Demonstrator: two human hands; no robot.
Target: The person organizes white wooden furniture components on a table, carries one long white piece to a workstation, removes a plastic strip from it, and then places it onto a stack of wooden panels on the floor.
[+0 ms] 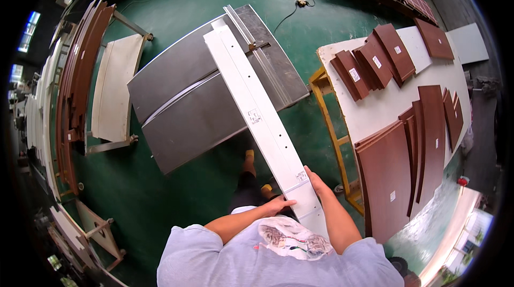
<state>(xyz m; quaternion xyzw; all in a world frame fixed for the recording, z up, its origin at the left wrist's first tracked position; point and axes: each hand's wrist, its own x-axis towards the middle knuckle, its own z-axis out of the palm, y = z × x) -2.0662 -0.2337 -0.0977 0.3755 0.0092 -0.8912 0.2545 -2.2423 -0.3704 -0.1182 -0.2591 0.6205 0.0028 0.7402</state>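
Note:
A long white panel [262, 110] with small dark holes and printed labels stretches from my body out over a grey-topped work table [187, 121]. At its near end, my left hand [278, 205] grips the left edge, thumb lying on top. My right hand [317, 181] is closed round the opposite edge, slightly farther out; its fingers are mostly hidden underneath. Thin bands appear to cross the panel near my hands. Its far end lies above the grey table, close to a metal rail [239, 25]; whether it touches the tabletop I cannot tell.
To the right, a white-topped table [334, 54] on a yellow frame carries several reddish-brown panels [383, 180]. Brown boards [80, 73] and a pale cart [115, 89] stand on the left. A cable [292, 11] lies on the green floor ahead.

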